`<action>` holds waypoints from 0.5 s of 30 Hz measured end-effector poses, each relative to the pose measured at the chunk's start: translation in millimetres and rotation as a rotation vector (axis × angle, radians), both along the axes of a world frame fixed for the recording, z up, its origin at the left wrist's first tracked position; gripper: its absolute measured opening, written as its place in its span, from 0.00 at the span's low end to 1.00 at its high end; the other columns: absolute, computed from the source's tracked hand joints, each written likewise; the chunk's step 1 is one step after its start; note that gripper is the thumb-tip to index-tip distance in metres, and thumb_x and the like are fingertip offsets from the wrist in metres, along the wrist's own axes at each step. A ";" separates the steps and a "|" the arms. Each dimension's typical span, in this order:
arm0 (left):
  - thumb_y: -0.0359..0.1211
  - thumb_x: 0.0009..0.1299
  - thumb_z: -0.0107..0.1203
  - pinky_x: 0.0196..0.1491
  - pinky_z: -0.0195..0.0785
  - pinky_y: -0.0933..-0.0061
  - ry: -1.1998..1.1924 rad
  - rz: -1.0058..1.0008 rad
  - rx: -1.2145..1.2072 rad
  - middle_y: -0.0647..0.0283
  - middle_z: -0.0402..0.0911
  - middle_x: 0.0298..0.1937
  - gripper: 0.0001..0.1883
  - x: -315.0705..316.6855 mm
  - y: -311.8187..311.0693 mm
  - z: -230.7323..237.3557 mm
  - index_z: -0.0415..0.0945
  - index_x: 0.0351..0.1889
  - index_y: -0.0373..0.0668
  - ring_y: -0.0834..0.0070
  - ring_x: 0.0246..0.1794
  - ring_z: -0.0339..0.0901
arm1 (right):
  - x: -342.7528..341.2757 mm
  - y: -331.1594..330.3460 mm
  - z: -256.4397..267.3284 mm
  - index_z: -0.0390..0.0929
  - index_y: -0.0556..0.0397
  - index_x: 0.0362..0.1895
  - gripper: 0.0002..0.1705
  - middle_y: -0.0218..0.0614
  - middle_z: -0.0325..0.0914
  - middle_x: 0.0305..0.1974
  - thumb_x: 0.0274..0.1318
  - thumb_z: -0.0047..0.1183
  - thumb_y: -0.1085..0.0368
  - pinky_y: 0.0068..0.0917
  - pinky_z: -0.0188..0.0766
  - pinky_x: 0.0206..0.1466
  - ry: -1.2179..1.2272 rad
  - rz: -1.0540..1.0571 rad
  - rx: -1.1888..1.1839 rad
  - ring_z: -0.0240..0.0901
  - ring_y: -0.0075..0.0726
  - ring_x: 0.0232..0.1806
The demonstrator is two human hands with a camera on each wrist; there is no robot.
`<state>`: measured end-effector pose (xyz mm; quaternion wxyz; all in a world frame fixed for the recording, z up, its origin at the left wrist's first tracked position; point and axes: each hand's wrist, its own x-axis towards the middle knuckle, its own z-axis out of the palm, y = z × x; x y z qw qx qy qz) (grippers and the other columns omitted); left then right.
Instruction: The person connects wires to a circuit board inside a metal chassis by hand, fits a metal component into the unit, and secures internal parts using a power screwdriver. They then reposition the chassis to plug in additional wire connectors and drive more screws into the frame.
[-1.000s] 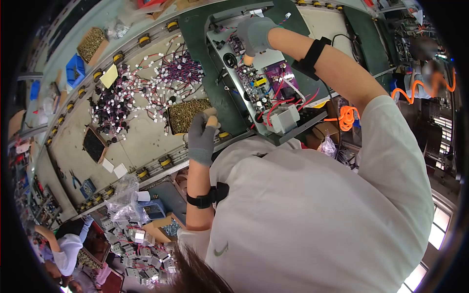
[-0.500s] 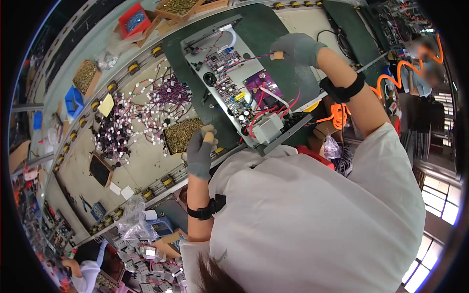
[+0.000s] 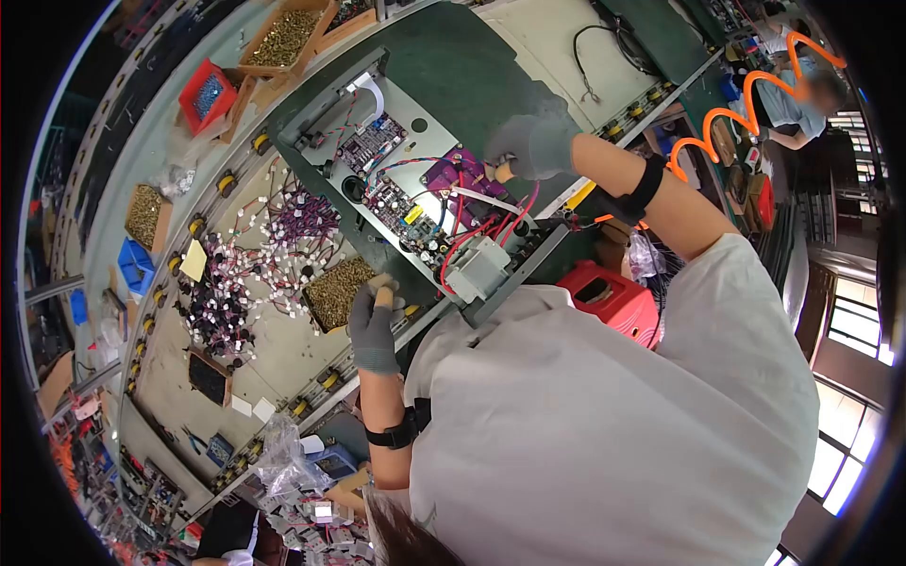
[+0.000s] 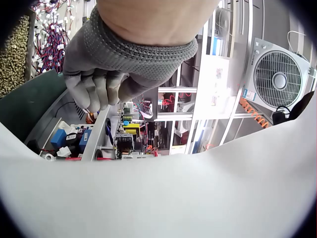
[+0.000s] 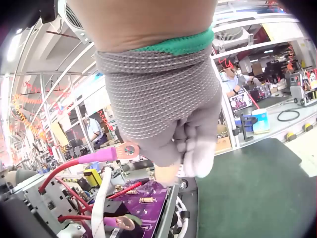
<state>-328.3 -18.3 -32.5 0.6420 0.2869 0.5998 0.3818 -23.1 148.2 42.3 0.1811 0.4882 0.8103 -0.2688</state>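
Observation:
My gloved right hand (image 3: 538,141) has curled fingers at the edge of the purple circuit board (image 3: 456,170), inside an open metal chassis (image 3: 422,123). It holds twisted red-and-blue wires (image 3: 401,163) that run across the boards; their end is hidden under the fingers. In the right wrist view, the fingertips (image 5: 166,174) hang right beside the purple board's edge. My gloved left hand (image 3: 375,330) is next to a box of brass-coloured screws (image 3: 340,291), fingers loosely bent. No held thing shows in it. Red leads run to a grey block (image 3: 478,269) at the chassis's near end.
A green mat (image 3: 472,71) lies under the chassis. Left of it are heaped connector wires (image 3: 297,217) and a black-filled tray (image 3: 209,375). Red (image 3: 206,97) and blue (image 3: 137,267) bins stand beyond the roller rail. An orange coiled hose (image 3: 717,118) hangs at the right, near another person.
The right hand first worked over the chassis, then drew the twisted wires out to the right. Now it is back at the purple board's edge. The left hand keeps its pose.

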 end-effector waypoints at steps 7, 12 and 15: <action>0.33 0.68 0.49 0.35 0.67 0.83 0.029 0.007 -0.038 0.64 0.77 0.42 0.14 2.4 -2.0 -2.0 0.72 0.50 0.40 0.81 0.34 0.73 | 12.9 -18.1 -40.1 0.81 0.49 0.35 0.15 0.38 0.78 0.32 0.36 0.54 0.71 0.36 0.70 0.40 0.321 0.047 -0.024 0.74 0.47 0.37; 0.35 0.68 0.48 0.35 0.66 0.82 0.029 0.017 -0.002 0.64 0.78 0.39 0.15 4.9 1.7 -3.9 0.71 0.50 0.37 0.82 0.33 0.74 | 1.5 -28.0 -29.6 0.77 0.47 0.41 0.17 0.39 0.75 0.39 0.41 0.54 0.70 0.37 0.70 0.45 0.104 0.264 0.085 0.73 0.47 0.43; 0.35 0.69 0.48 0.35 0.66 0.83 0.005 -0.001 0.014 0.65 0.78 0.39 0.14 5.5 2.3 -4.8 0.71 0.49 0.38 0.83 0.33 0.73 | 5.7 -35.2 -33.9 0.74 0.46 0.43 0.19 0.38 0.72 0.43 0.40 0.56 0.70 0.37 0.70 0.46 0.183 0.241 0.150 0.72 0.46 0.45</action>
